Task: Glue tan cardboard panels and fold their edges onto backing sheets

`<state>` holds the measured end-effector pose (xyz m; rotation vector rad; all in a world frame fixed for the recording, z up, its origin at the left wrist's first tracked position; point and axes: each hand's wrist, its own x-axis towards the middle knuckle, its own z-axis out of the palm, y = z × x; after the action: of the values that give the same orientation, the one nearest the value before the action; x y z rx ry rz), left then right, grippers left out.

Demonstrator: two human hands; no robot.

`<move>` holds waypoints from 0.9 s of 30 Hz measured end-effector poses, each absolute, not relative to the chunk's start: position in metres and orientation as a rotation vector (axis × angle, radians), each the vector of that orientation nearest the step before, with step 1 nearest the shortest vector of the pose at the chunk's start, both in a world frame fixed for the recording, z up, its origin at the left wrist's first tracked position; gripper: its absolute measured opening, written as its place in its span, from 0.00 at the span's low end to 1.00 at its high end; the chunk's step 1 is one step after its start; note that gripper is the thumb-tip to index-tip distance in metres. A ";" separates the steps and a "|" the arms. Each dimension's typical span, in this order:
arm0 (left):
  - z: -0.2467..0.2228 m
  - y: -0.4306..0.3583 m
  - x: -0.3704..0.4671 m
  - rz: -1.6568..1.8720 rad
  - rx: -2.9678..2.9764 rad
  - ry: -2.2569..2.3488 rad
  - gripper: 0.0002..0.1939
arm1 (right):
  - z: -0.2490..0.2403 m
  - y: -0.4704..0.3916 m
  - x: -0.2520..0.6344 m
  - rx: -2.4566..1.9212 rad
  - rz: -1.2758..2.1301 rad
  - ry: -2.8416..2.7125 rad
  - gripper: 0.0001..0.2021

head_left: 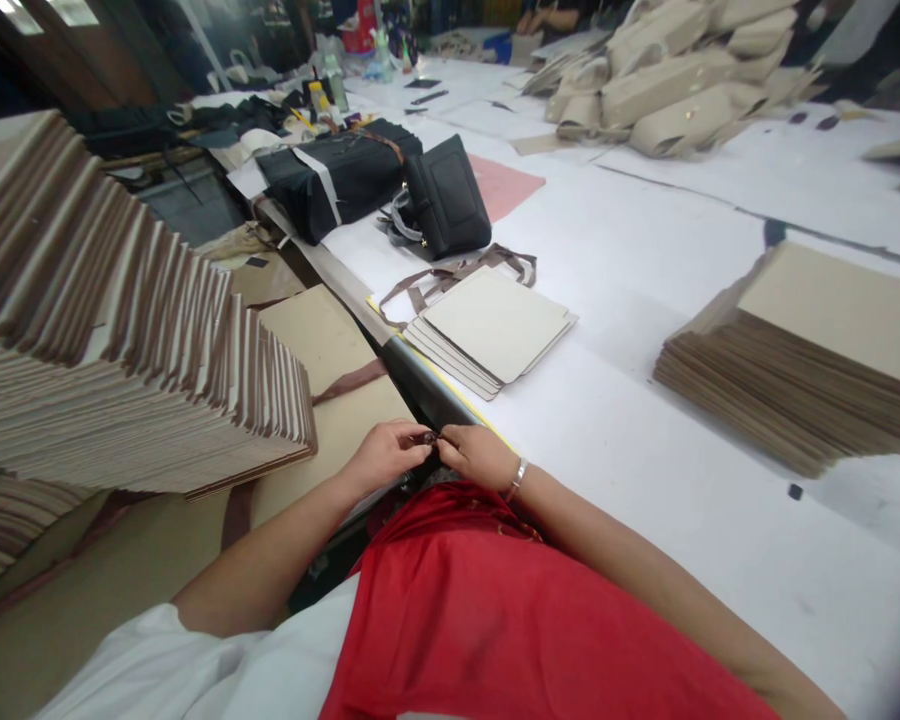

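My left hand and my right hand meet in front of my red apron, beside the edge of the white table. The fingers of both hands are closed in a pinch around a small dark thing between them, too small to make out. A bracelet circles my right wrist. Just beyond the hands, a fanned stack of pale panels lies on the table, with brown straps behind it.
A tall pile of brown-edged panels stands at the left, another stack at the right. Farther back are a black bag, a dark bundle and piled beige bags. A person's arms show at the top.
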<state>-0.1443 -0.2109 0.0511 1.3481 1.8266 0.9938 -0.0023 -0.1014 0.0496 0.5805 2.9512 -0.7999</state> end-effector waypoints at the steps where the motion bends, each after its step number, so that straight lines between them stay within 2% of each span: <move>1: 0.052 -0.211 -0.146 0.980 1.354 1.816 0.11 | 0.048 -0.101 -0.002 0.572 -0.839 2.951 0.17; 8: 0.053 -0.213 -0.150 0.999 1.326 1.772 0.12 | 0.042 -0.102 0.004 0.573 -1.132 2.914 0.14; 13: 0.050 -0.214 -0.142 1.036 1.358 1.882 0.12 | 0.048 -0.105 -0.001 0.592 -0.966 2.897 0.19; 19: 0.050 -0.217 -0.138 1.021 1.450 1.978 0.11 | 0.055 -0.109 -0.006 0.578 -0.835 2.886 0.13; 27: 0.052 -0.215 -0.140 1.122 1.285 1.872 0.11 | 0.041 -0.106 0.004 0.496 -1.147 2.935 0.09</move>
<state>-0.1404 -0.2150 0.0523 1.2845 1.8717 1.1217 0.0044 -0.1060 0.0414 0.4959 2.9351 -1.1468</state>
